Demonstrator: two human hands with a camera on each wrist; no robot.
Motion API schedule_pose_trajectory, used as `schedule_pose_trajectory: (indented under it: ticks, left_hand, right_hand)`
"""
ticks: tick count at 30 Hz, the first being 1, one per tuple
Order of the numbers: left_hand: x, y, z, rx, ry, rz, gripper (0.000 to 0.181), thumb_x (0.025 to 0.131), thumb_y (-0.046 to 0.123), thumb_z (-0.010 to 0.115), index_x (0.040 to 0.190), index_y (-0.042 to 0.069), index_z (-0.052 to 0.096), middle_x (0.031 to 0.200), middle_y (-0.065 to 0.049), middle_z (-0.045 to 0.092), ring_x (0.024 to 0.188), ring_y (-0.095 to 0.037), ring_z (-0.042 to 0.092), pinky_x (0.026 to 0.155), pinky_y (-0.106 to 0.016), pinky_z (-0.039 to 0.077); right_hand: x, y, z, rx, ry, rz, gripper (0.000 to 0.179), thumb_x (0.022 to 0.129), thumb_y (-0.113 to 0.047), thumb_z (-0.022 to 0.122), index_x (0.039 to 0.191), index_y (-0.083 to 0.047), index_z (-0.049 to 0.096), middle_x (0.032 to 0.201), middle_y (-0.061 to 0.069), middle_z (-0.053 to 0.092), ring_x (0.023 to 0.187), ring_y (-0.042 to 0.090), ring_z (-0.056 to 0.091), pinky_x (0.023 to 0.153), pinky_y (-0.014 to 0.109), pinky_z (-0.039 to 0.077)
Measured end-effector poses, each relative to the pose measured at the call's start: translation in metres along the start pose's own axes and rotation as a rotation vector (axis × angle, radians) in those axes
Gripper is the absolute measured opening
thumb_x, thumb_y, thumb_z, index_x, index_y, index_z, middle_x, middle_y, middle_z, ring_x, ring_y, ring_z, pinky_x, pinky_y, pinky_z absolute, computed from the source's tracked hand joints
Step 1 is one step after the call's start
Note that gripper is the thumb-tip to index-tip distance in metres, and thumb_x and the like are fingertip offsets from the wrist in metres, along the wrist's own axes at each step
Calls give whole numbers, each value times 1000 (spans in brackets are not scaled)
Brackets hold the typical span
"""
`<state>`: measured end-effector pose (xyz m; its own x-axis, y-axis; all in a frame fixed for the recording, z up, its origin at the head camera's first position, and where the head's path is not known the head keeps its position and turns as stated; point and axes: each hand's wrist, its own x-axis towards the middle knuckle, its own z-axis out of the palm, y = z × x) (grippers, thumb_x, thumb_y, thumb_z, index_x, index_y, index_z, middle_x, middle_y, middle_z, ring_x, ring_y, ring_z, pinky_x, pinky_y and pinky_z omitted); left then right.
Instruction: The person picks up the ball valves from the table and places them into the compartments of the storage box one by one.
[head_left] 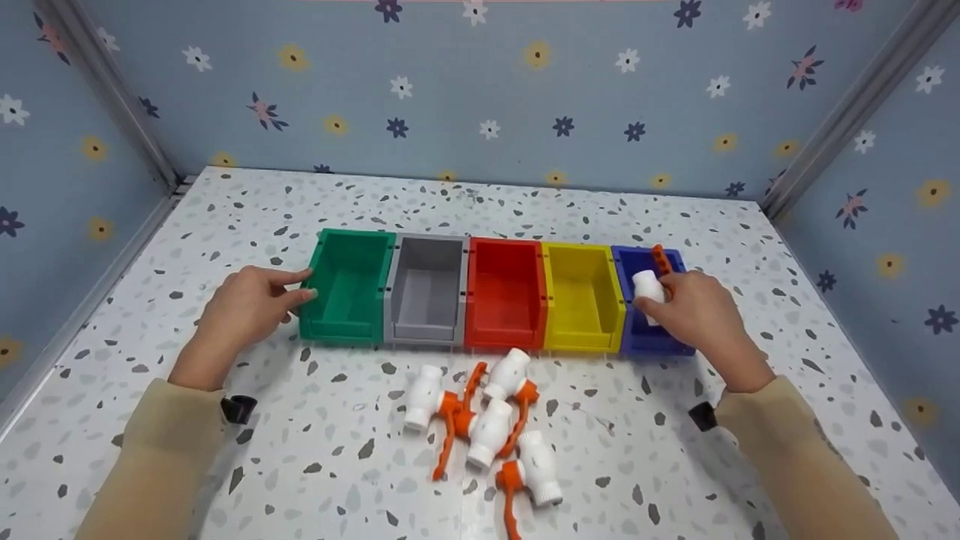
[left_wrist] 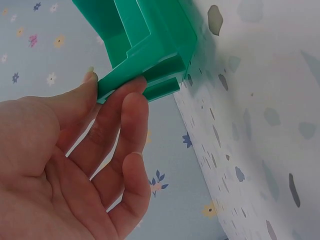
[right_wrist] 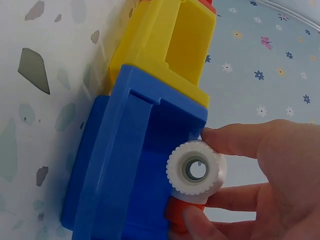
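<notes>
My left hand pinches the left side wall of the green bin, thumb on one face and fingers on the other, as the left wrist view shows. In my right hand is a white plastic ball valve with an orange handle, held over the blue bin. The right wrist view looks into the ribbed open end of this valve, with its orange part between the fingers and the blue bin behind it.
Between the green and blue bins stand a grey bin, a red bin and a yellow bin, joined in one row. Several more white valves with orange handles lie in front on the speckled table. Flowered panels surround it.
</notes>
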<state>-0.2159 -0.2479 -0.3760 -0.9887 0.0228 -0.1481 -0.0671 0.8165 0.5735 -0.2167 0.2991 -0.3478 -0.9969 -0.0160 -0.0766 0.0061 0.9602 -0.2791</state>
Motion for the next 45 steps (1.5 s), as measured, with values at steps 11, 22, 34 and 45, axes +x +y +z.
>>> schedule_pose_trajectory:
  ticks: [11,22,34,45]
  left_hand:
    - [-2,-2,0,6,22,40,51,101,38,60,147,19,51,107,-13,71,87,-26,65,62,-36,45]
    - [-1,0,0,8,10,13,52,101,38,60,148,21,49,109,-13,70,87,-25,64,62,-35,45]
    - [-1,0,-2,5,8,21,52,101,38,60,148,20,49,111,-15,69,87,-25,64,63,-35,45]
    - [-1,-1,-1,11,11,23,52,100,38,61,148,20,49,109,-14,70,85,-24,64,63,-35,46]
  right_hand:
    - [5,-11,7,-161,36,-6,34,91,-33,69,93,1,66,81,16,60,76,34,56,71,48,50]
    - [7,-16,23,-270,41,5,37,93,-26,69,103,10,68,85,23,63,80,38,56,80,55,51]
    - [9,-15,26,-394,28,-36,29,93,-23,67,88,6,67,69,14,56,65,33,54,61,49,52]
    - [10,-13,30,-394,-32,-13,26,91,-21,65,72,-3,62,72,15,57,88,41,47,67,52,49]
